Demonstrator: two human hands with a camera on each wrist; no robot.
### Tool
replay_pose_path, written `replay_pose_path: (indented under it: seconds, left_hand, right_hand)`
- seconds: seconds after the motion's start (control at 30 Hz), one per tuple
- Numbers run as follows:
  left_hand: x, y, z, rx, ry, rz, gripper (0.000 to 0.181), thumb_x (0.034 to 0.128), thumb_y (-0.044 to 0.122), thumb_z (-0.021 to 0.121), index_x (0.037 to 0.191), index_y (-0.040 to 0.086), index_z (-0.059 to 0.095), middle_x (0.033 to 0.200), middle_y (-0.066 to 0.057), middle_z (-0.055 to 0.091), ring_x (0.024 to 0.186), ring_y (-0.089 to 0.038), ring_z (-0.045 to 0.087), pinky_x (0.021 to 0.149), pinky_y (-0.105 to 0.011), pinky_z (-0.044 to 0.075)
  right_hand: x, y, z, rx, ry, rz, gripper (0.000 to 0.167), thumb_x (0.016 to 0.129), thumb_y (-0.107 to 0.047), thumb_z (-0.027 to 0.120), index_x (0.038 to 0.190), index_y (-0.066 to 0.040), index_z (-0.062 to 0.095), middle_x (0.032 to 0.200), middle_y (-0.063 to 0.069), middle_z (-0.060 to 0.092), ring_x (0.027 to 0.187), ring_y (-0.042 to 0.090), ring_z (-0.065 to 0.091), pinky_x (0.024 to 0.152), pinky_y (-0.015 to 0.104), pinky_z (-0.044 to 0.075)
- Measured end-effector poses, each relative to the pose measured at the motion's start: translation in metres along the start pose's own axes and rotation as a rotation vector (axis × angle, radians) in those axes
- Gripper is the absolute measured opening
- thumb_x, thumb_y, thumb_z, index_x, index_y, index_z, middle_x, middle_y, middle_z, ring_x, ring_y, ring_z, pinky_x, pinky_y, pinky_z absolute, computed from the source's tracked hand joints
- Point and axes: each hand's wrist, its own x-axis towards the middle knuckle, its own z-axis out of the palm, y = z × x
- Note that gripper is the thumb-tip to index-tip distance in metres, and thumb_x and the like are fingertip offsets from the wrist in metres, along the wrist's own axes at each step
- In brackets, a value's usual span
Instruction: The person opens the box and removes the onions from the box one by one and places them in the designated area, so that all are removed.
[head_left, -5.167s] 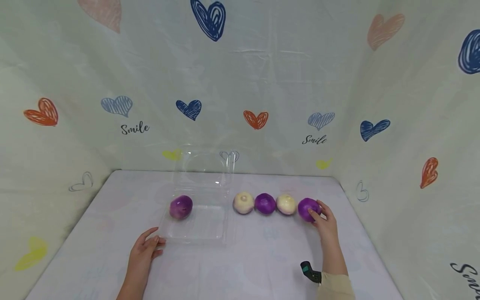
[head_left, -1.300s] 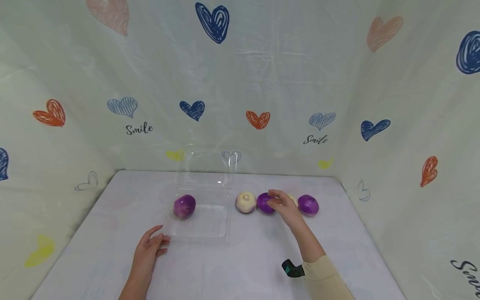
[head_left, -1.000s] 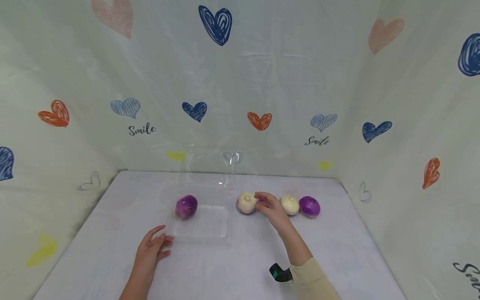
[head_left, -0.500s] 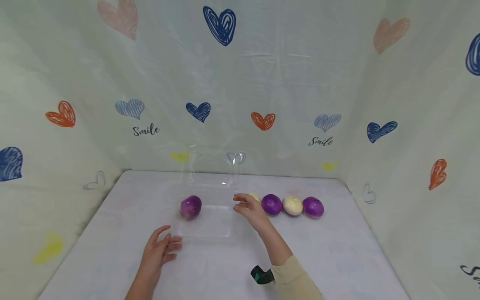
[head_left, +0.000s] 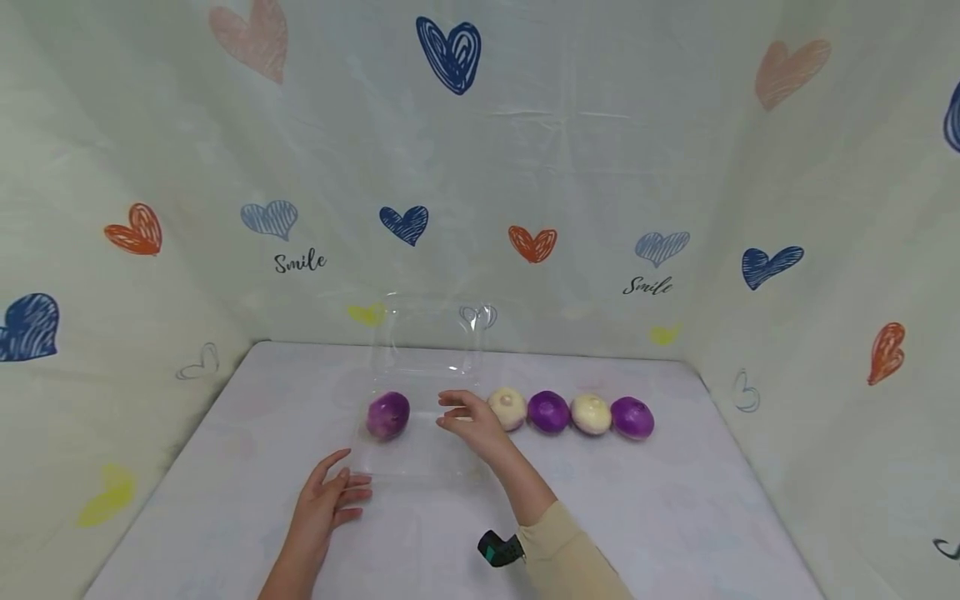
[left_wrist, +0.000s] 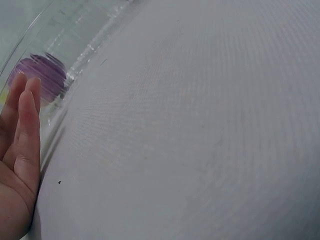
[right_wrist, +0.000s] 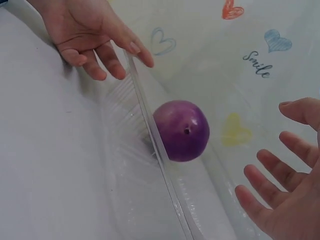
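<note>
A clear plastic clamshell box (head_left: 427, 458) stands on the table with its lid raised at the back. Inside it, on the left, sits one purple onion (head_left: 387, 416), seen close up as a shiny purple ball (right_wrist: 181, 131) in the right wrist view. My left hand (head_left: 324, 505) rests at the box's front left corner, fingers extended and gripping nothing. Over the box's right side hovers my right hand (head_left: 474, 427), empty, with fingers spread and slightly bent. Right of the box a row runs: white onion (head_left: 507, 408), purple onion (head_left: 549, 412), white onion (head_left: 591, 414), purple onion (head_left: 632, 418).
A white cloth covers the table (head_left: 637, 517). Behind it hangs a pale curtain (head_left: 570, 167) printed with hearts. A small black device (head_left: 498, 548) sits on the right wrist by the beige sleeve (head_left: 570, 554).
My right hand has let go of the rightmost purple onion and travelled left past the row to the box. The row stays in place. My left hand keeps its spot at the box corner.
</note>
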Motion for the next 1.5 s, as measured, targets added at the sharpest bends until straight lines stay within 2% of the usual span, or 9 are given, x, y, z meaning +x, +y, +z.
replay_pose_path:
  seconds: [0.13,0.4,0.7,0.83,1.07,1.2,1.33,1.5]
  left_hand:
    - [0.000,0.000,0.001,0.021,0.004,0.005,0.041,0.1060,0.023,0.043,0.145,0.016,0.035,0.097,-0.002,0.072,0.085,-0.016,0.069,0.069,-0.032,0.056]
    - [0.003,-0.002,0.001,0.035,0.008,0.006,0.041,0.1059,0.025,0.043,0.146,0.019,0.035,0.102,-0.006,0.071,0.087,-0.017,0.069,0.070,-0.032,0.056]
    - [0.003,-0.002,0.001,0.046,0.002,0.028,0.039,0.1057,0.022,0.044,0.144,0.019,0.036,0.102,-0.007,0.070,0.086,-0.017,0.069,0.071,-0.031,0.056]
    - [0.002,-0.003,0.000,0.058,0.004,0.043,0.040,0.1057,0.022,0.044,0.145,0.017,0.036,0.102,-0.008,0.070,0.086,-0.017,0.069,0.070,-0.031,0.056]
    - [0.002,-0.004,0.000,0.053,-0.002,0.059,0.043,0.1052,0.025,0.046,0.146,0.015,0.036,0.101,-0.007,0.070,0.085,-0.016,0.069,0.070,-0.030,0.055]
    - [0.003,-0.006,0.000,0.056,-0.002,0.067,0.044,0.1052,0.025,0.046,0.146,0.014,0.035,0.102,-0.009,0.070,0.085,-0.016,0.069,0.069,-0.030,0.055]
    - [0.004,-0.009,0.000,0.053,0.011,0.055,0.041,0.1050,0.025,0.046,0.144,0.017,0.038,0.100,-0.007,0.070,0.085,-0.017,0.069,0.070,-0.031,0.055]
    - [0.005,-0.012,-0.001,0.047,0.005,0.056,0.039,0.1048,0.024,0.047,0.143,0.017,0.039,0.099,-0.006,0.070,0.085,-0.017,0.068,0.070,-0.031,0.056]
  right_hand:
    - [0.007,0.005,0.008,-0.037,-0.015,0.012,0.041,0.090,-0.002,0.065,0.128,0.009,0.054,0.126,0.028,0.056,0.110,0.043,0.056,0.085,0.035,0.051]
    - [0.034,0.040,0.025,-0.084,-0.014,0.029,0.043,0.087,-0.007,0.070,0.128,-0.001,0.058,0.125,0.017,0.060,0.111,0.036,0.057,0.087,0.040,0.050]
    - [0.048,0.045,0.044,-0.109,-0.036,0.079,0.044,0.083,-0.010,0.075,0.125,-0.004,0.061,0.125,0.012,0.060,0.110,0.032,0.057,0.083,0.034,0.050]
    - [0.054,0.044,0.054,-0.109,-0.034,0.080,0.046,0.079,-0.008,0.078,0.122,-0.003,0.064,0.124,0.012,0.060,0.109,0.035,0.058,0.078,0.031,0.050]
    - [0.059,0.044,0.065,-0.160,-0.020,0.085,0.048,0.076,-0.007,0.082,0.120,-0.003,0.065,0.121,0.011,0.058,0.103,0.031,0.059,0.077,0.029,0.051]
    - [0.061,0.045,0.068,-0.229,-0.011,0.046,0.049,0.073,-0.008,0.084,0.119,-0.004,0.065,0.119,0.013,0.056,0.104,0.033,0.057,0.079,0.032,0.050]
    - [0.067,0.049,0.071,-0.302,-0.014,0.004,0.052,0.071,-0.008,0.085,0.119,-0.005,0.066,0.118,0.012,0.055,0.107,0.030,0.055,0.088,0.034,0.048]
    - [0.072,0.052,0.076,-0.394,-0.017,0.021,0.059,0.070,-0.013,0.088,0.123,-0.006,0.064,0.121,0.014,0.052,0.113,0.029,0.053,0.098,0.040,0.044]
